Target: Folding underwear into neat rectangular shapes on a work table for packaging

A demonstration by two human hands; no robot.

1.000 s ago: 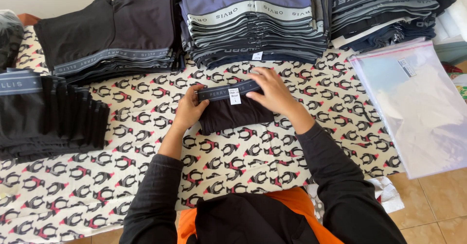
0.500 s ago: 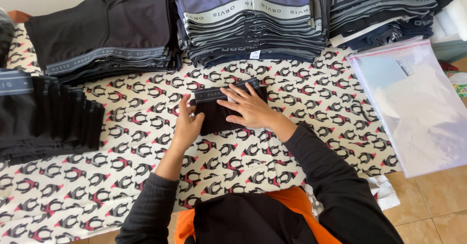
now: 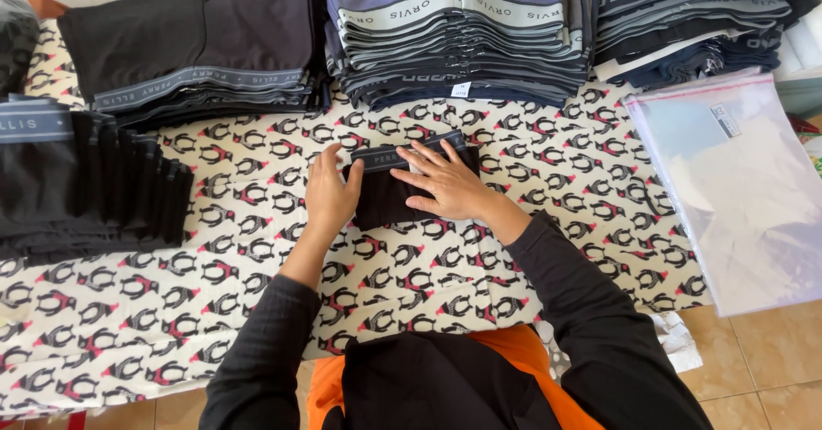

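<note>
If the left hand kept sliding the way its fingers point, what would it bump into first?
The left hand points away from the person, so it would probably meet the black stack of folded underwear first, after crossing a strip of penguin-print cloth.

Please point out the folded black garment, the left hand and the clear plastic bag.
folded black garment (image 3: 385,200): head view, bare fabric between the hands.
left hand (image 3: 330,192): head view, back of hand.
clear plastic bag (image 3: 736,190): head view, middle of bag.
</note>
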